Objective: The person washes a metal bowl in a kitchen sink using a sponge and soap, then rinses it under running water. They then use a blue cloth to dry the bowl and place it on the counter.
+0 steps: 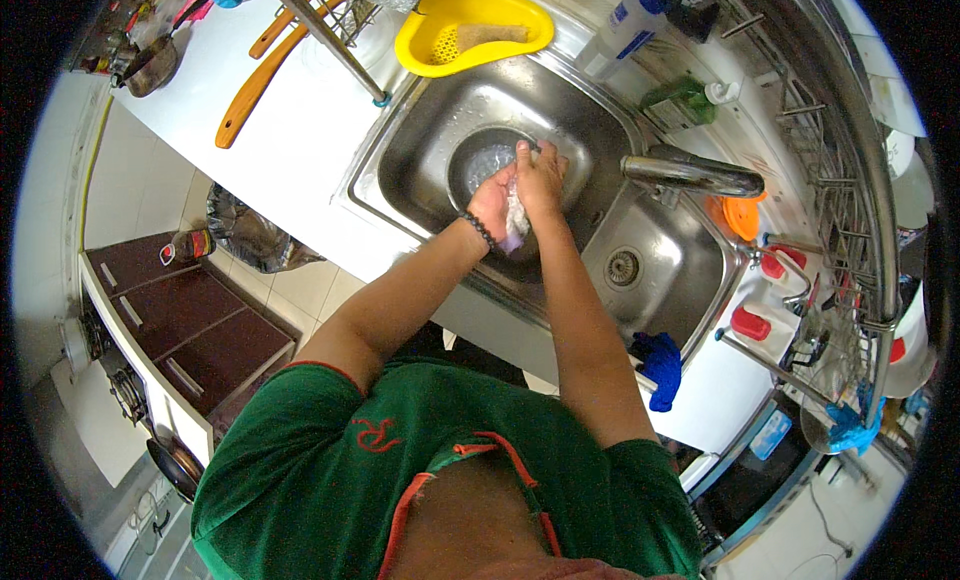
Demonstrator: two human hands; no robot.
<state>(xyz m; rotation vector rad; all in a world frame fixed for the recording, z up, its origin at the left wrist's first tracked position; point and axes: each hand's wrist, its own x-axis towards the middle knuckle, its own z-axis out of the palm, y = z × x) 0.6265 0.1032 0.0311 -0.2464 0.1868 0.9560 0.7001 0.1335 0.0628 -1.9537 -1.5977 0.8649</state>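
My left hand (490,200), with a dark beaded bracelet at the wrist, is over the large steel sink basin (410,165). Close against it is my right hand (541,183), fingers bent. Between the two palms I hold a soft, wet-looking whitish and pale purple thing (516,220); its lower end hangs out beneath the hands, and I cannot make out its kind. Under my hands stands a round metal bowl (458,167) with water in it, partly hidden by them.
A yellow strainer (425,40) sits at the sink's far edge. The faucet (690,176) reaches in from the right, above a smaller basin (660,242). Bottles, including a green one (680,104), line the back right. Wooden utensils (258,90) lie on the white counter.
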